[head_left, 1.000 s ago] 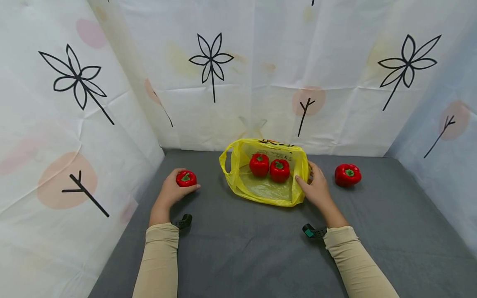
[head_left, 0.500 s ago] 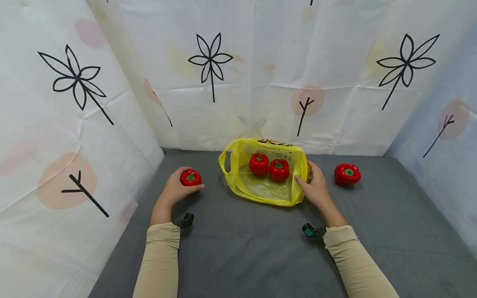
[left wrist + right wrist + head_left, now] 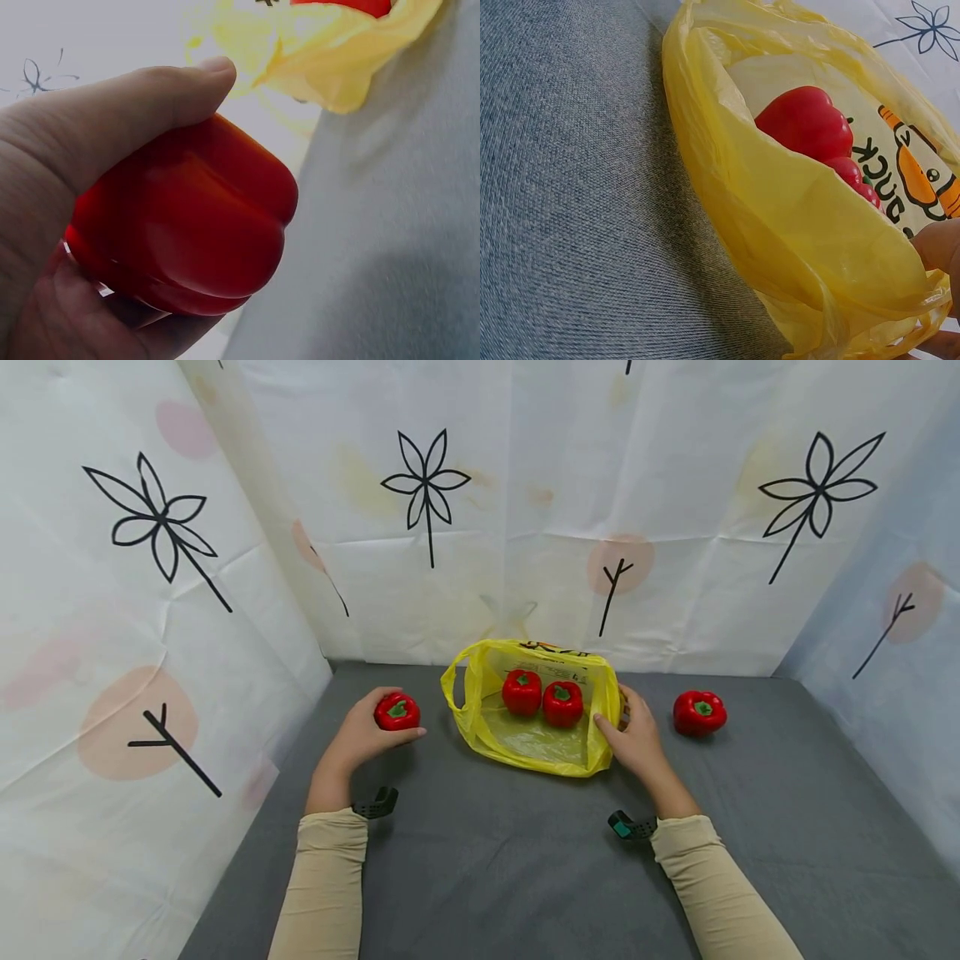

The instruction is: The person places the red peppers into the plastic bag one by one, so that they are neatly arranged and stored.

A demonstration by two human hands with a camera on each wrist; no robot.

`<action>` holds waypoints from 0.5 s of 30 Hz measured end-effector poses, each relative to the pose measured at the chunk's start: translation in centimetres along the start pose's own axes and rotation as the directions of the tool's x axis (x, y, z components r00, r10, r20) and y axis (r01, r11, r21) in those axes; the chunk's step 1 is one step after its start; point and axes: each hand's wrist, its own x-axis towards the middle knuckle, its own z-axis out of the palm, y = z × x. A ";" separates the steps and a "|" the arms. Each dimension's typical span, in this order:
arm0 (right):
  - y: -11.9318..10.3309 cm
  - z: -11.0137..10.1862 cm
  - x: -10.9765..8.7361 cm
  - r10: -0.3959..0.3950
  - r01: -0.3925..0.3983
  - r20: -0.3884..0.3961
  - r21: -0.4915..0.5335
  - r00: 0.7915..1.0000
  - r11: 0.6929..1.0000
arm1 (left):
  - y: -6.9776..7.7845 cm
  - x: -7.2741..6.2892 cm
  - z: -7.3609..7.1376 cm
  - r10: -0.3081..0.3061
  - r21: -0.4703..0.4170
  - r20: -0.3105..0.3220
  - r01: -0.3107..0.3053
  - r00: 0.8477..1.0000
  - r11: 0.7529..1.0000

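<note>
My left hand (image 3: 362, 731) grips a red bell pepper (image 3: 397, 712) left of the bag. In the left wrist view the thumb lies over the top of that pepper (image 3: 195, 217) and the fingers curl beneath it, above the grey cloth. A yellow plastic bag (image 3: 480, 739) stands with its mouth wide, and two red peppers, one on the left (image 3: 521, 692) and one on the right (image 3: 562, 704), sit inside. My right hand (image 3: 637, 739) pinches the bag's right edge, thumb inside the rim. Most of that hand is out of the right wrist view.
Another red pepper (image 3: 700, 713) rests on the grey cloth (image 3: 487, 860) right of the bag. White sheets (image 3: 510, 585) with printed flowers rise behind and at both sides. A loop handle (image 3: 453, 685) sticks out at the bag's left.
My left hand has lifted the pepper slightly and carried it to the right, nearer the bag. The right hand and the bag have stayed in place.
</note>
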 end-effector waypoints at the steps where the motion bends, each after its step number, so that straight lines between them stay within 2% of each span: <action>1: 0.0 -0.1 0.0 0.000 0.000 0.001 -0.002 1.000 1.000 | 0.3 0.0 0.1 0.008 -0.005 0.003 -0.008 1.000 1.000; 10: -0.1 -0.2 0.1 -0.001 0.001 0.006 -0.010 1.000 1.000 | 2.9 -0.5 0.5 0.077 -0.027 0.012 -0.076 0.997 0.997; 15: 0.0 -0.1 0.0 0.004 -0.004 0.008 -0.001 1.000 1.000 | 4.5 -0.6 1.5 0.129 -0.069 0.041 -0.126 0.991 0.990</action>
